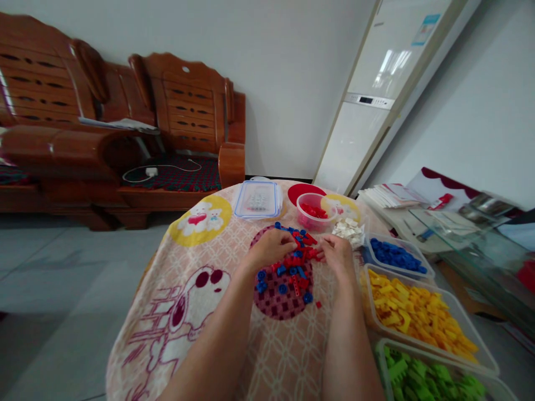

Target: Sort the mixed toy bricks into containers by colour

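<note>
A mixed pile of red and blue plastic building bricks [296, 262] lies on a dark pink round patch of the tablecloth. My left hand [273, 247] is over the pile's left side, its fingers bent together; whatever they hold is hidden. On the right side of the pile, my right hand [337, 255] has its thumb and fingers drawn together at a red brick [319, 255]. Several blue wheel-like pieces [283, 289] lie loose on the near side. A small red piece [318, 304] sits apart, nearer to me.
Behind the pile stand a clear round tub [311, 221] of red bricks and a lidded box [258, 200]. White pieces in a bag [349, 231] lie beyond my right hand. Boxes of blue [396, 255], yellow [418, 314] and green bricks [430, 376] line the right.
</note>
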A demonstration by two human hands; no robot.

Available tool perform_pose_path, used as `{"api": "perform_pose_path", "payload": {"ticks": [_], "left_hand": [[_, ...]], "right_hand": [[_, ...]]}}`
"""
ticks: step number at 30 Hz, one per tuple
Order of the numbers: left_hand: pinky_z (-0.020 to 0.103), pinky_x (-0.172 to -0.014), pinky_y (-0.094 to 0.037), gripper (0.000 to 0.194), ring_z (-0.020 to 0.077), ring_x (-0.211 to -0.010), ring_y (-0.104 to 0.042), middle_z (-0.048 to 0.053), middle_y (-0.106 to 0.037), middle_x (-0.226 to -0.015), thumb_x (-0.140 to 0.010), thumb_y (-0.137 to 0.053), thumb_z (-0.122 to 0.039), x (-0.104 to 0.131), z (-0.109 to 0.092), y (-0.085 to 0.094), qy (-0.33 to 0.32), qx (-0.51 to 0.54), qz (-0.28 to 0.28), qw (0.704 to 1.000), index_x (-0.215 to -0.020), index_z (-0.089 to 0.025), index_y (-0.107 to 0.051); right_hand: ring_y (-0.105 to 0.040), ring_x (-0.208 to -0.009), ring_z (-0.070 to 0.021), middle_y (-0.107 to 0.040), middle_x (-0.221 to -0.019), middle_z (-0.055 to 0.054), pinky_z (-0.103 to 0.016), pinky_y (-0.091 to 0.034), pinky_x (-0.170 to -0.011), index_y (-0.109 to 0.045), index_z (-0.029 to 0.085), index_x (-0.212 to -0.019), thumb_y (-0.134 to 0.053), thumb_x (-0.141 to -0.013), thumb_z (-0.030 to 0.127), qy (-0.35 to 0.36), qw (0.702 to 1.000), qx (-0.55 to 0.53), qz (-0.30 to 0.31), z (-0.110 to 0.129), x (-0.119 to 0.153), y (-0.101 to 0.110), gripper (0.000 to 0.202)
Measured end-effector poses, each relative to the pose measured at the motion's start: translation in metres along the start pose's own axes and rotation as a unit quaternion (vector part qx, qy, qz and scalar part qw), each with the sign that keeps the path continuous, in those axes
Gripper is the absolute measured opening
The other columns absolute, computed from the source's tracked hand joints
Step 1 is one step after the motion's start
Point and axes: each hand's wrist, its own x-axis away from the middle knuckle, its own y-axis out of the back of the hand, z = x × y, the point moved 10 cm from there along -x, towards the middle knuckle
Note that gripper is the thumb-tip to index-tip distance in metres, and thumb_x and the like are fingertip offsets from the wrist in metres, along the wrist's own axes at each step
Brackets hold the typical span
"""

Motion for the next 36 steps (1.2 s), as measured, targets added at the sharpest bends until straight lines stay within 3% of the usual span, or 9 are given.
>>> {"api": "perform_pose_path", "payload": {"ticks": [5,10,16,20,24,28,31,33,36], "left_hand": [[0.023,-0.068,-0.047,0.018,0.0154,-0.071,-0.063,0.003,-0.07,-0.072,-0.081,-0.054,-0.018,0.002,-0.066,-0.054,-0.138,-0.067,0.066,0.986,-0.076,-0.017,-0.072],[0.031,-0.088,-0.048,0.016,0.0223,-0.097,-0.063,0.012,-0.068,-0.105,-0.084,-0.055,-0.017,0.034,-0.093,-0.098,-0.272,-0.202,0.079,0.938,-0.091,-0.014,-0.07],[0.044,-0.116,-0.026,0.059,0.0278,-0.134,-0.043,0.01,-0.051,-0.142,-0.083,-0.066,-0.041,0.091,-0.068,-0.098,-0.374,-0.253,0.09,0.888,-0.137,-0.026,-0.049],[0.04,-0.118,-0.021,0.033,0.0215,-0.132,-0.047,0.007,-0.058,-0.135,-0.093,-0.053,-0.034,0.087,-0.046,-0.102,-0.407,-0.291,0.072,0.863,-0.125,-0.026,-0.059],[0.04,-0.119,-0.02,0.023,0.0172,-0.123,-0.054,0.005,-0.066,-0.122,-0.097,-0.045,-0.024,0.062,-0.045,-0.104,-0.442,-0.307,0.04,0.842,-0.105,-0.023,-0.067],[0.041,-0.118,-0.023,0.023,0.018,-0.127,-0.052,0.006,-0.066,-0.124,-0.096,-0.046,-0.02,0.028,-0.048,-0.096,-0.448,-0.313,0.011,0.837,-0.107,-0.022,-0.066],[0.044,-0.116,-0.026,0.027,0.0197,-0.129,-0.05,0.007,-0.062,-0.13,-0.096,-0.046,-0.019,0.005,-0.048,-0.076,-0.419,-0.312,-0.007,0.853,-0.115,-0.024,-0.065],[0.045,-0.114,-0.031,0.029,0.0212,-0.126,-0.052,0.009,-0.061,-0.132,-0.094,-0.048,-0.019,-0.006,-0.047,-0.049,-0.375,-0.299,-0.047,0.876,-0.117,-0.024,-0.065],[0.041,-0.104,-0.042,0.029,0.0222,-0.116,-0.057,0.011,-0.063,-0.125,-0.092,-0.05,-0.019,-0.007,-0.038,0.012,-0.252,-0.244,-0.174,0.92,-0.118,-0.02,-0.064]], "right_hand": [[-0.063,-0.051,-0.018,-0.069,-0.063,-0.005,-0.027,-0.049,-0.049,-0.07,0.015,-0.084,-0.048,-0.075,0.04,-0.004,0.999,-0.011,-0.039,0.004,0.002,0.012,0.034],[-0.063,-0.049,-0.0187,-0.067,-0.06,-0.004,-0.027,-0.047,-0.046,-0.068,0.015,-0.08,-0.051,-0.075,0.04,0.003,0.998,-0.031,-0.063,0.002,0.002,0.019,0.03],[-0.063,-0.049,-0.0174,-0.067,-0.061,-0.003,-0.025,-0.049,-0.045,-0.066,0.016,-0.082,-0.05,-0.077,0.042,-0.013,0.996,-0.075,-0.056,-0.008,-0.001,0.015,0.031],[-0.062,-0.047,-0.017,-0.067,-0.06,-0.003,-0.025,-0.049,-0.045,-0.066,0.015,-0.084,-0.05,-0.076,0.041,-0.019,0.996,-0.076,-0.045,-0.01,-0.002,0.011,0.032],[-0.063,-0.048,-0.0175,-0.066,-0.059,-0.004,-0.025,-0.049,-0.047,-0.068,0.015,-0.084,-0.049,-0.077,0.041,-0.012,0.997,-0.062,-0.038,-0.01,-0.003,0.01,0.033],[-0.064,-0.051,-0.0174,-0.069,-0.064,-0.005,-0.026,-0.049,-0.05,-0.07,0.016,-0.084,-0.047,-0.079,0.04,0.004,0.999,-0.023,-0.041,-0.01,-0.004,0.013,0.034],[-0.065,-0.058,-0.0181,-0.07,-0.066,-0.006,-0.026,-0.049,-0.055,-0.071,0.016,-0.08,-0.048,-0.079,0.04,0.029,0.998,0.02,-0.061,-0.006,-0.004,0.019,0.033],[-0.065,-0.059,-0.0182,-0.069,-0.066,-0.006,-0.026,-0.049,-0.056,-0.071,0.015,-0.08,-0.049,-0.079,0.04,0.032,0.997,0.03,-0.063,-0.006,-0.004,0.019,0.032],[-0.063,-0.052,-0.0173,-0.067,-0.061,-0.004,-0.026,-0.048,-0.053,-0.07,0.015,-0.083,-0.047,-0.08,0.04,0.004,0.999,0.003,-0.034,-0.012,-0.004,0.012,0.034]]}}
